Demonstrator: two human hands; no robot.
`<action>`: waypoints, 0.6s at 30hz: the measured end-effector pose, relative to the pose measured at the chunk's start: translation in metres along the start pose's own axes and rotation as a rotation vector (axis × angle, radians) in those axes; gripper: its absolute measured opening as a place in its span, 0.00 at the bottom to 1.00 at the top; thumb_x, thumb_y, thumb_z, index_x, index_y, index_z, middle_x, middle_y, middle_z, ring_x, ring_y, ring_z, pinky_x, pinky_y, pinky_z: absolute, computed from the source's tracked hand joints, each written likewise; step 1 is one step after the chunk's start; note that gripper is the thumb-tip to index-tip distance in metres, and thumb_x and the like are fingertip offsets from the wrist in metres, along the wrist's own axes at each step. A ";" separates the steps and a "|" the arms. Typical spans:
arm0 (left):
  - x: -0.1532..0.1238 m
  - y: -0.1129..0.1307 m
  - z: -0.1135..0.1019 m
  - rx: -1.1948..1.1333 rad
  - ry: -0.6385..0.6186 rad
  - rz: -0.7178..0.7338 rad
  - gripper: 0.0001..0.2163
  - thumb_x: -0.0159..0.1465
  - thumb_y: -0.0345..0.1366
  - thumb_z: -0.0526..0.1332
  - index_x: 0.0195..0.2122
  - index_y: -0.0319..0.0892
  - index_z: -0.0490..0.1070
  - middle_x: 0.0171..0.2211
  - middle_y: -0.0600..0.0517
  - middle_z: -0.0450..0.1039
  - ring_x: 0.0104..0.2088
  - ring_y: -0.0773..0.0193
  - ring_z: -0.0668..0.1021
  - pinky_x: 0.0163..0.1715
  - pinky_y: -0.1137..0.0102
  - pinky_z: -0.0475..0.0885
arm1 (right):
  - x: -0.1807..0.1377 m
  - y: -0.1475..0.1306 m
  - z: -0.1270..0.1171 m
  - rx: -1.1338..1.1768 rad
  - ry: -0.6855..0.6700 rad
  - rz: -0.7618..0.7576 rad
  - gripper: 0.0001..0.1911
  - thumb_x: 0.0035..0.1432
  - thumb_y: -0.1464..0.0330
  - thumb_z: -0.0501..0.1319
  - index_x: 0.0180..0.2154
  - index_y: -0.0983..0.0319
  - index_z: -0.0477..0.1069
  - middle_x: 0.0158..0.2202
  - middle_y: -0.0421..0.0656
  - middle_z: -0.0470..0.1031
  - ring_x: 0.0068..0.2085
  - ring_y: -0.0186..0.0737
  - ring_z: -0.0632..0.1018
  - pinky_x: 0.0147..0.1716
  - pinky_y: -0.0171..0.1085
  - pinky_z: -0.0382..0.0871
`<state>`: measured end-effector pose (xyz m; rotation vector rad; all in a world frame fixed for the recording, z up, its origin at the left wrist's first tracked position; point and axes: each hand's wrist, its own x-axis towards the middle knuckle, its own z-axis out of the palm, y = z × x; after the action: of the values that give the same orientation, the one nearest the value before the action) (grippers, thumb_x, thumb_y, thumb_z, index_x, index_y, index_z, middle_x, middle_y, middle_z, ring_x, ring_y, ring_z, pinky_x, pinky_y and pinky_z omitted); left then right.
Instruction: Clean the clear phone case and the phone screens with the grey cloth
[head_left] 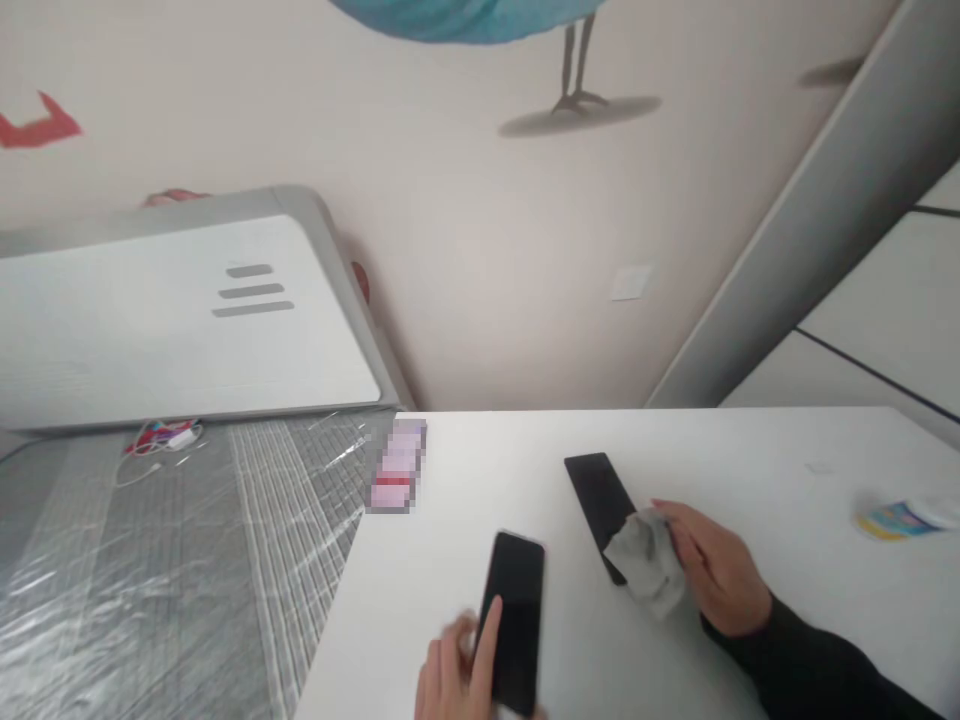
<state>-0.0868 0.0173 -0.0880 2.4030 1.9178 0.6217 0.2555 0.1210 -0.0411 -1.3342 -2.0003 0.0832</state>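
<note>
A black smartphone [521, 610] is at the front of the white table [720, 660], screen up. Around its lower part is my left hand [457, 665], one finger lying along the screen and others at the left edge. A fingertip shows at its bottom right corner. My right hand [716, 570], in a dark sleeve, grips a crumpled grey cloth [649, 565]. That cloth overlaps the lower right of a second flat black slab [600, 505], which looks like another phone or a screen panel and lies tilted on the table.
At the right lies a white, blue and yellow container [904, 520], partly blurred. A pixelated pink item [397, 465] rests at the table's left edge. Left of the table is a plastic-covered mattress [165, 580] with a white cable [142, 470]. A headboard [172, 320] and wall stand behind.
</note>
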 end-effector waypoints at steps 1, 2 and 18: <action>0.011 0.001 -0.006 -0.039 -0.071 0.037 0.47 0.50 0.46 0.76 0.70 0.59 0.59 0.52 0.43 0.76 0.40 0.47 0.82 0.36 0.58 0.80 | 0.002 0.012 -0.009 -0.016 0.024 0.069 0.23 0.74 0.64 0.44 0.45 0.59 0.78 0.37 0.47 0.85 0.36 0.45 0.86 0.38 0.43 0.83; 0.024 0.004 -0.010 -0.055 -0.112 0.025 0.45 0.51 0.45 0.75 0.70 0.58 0.59 0.55 0.41 0.73 0.45 0.45 0.81 0.41 0.57 0.80 | 0.003 0.021 -0.014 -0.032 0.033 0.104 0.23 0.74 0.63 0.43 0.45 0.59 0.77 0.35 0.47 0.84 0.33 0.45 0.85 0.32 0.41 0.83; 0.139 0.068 -0.029 -0.256 -0.427 0.378 0.42 0.61 0.62 0.65 0.72 0.53 0.53 0.74 0.44 0.53 0.72 0.42 0.58 0.68 0.40 0.54 | -0.025 0.000 0.034 0.084 0.041 -0.226 0.16 0.68 0.61 0.55 0.53 0.46 0.74 0.53 0.42 0.81 0.42 0.48 0.86 0.34 0.40 0.86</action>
<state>-0.0075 0.1232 -0.0029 2.4838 1.1636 0.2952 0.2405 0.1119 -0.0794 -1.0423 -2.0753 0.0343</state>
